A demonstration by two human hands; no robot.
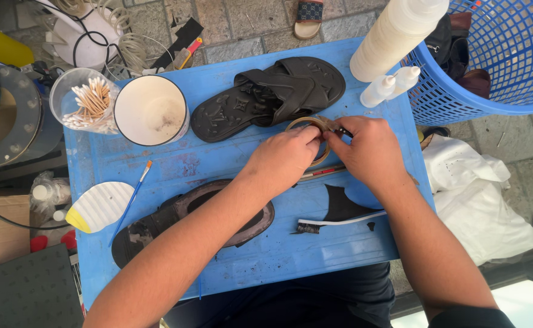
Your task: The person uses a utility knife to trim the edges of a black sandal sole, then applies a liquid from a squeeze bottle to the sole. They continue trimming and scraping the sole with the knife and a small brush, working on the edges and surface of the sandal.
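**A:** so what are the hands doing here?

**B:** both are on a roll of tan tape (316, 141) near the middle of the blue table (230, 164). The left hand (286, 159) is curled around the near side of the roll, fingers pinching it. The right hand (368, 152) is bunched up against the roll's right edge, fingertips pinched at the tape, thumb tucked in. Can't tell if it's got the loose end or just the rim.

**A:** and around it?

**B:** just behind the tape lies a black sandal (269, 96), strap side up. Under the left forearm there's a worn dark sole (157, 228) with a brownish rim. Near the right wrist sits a black cut-out piece (342, 205) and a white-handled brush (333, 222) with dark bristles. A thin paintbrush (132, 199) lies further left, beside a white ribbed mask-like thing (99, 206) with a yellow edge.

**A:** back row?

**B:** a cup of cotton swabs (87, 100), a white round bowl (151, 110), a big white squeeze bottle (394, 36) with two small ones beside it, and a blue basket (497, 67) at the right.
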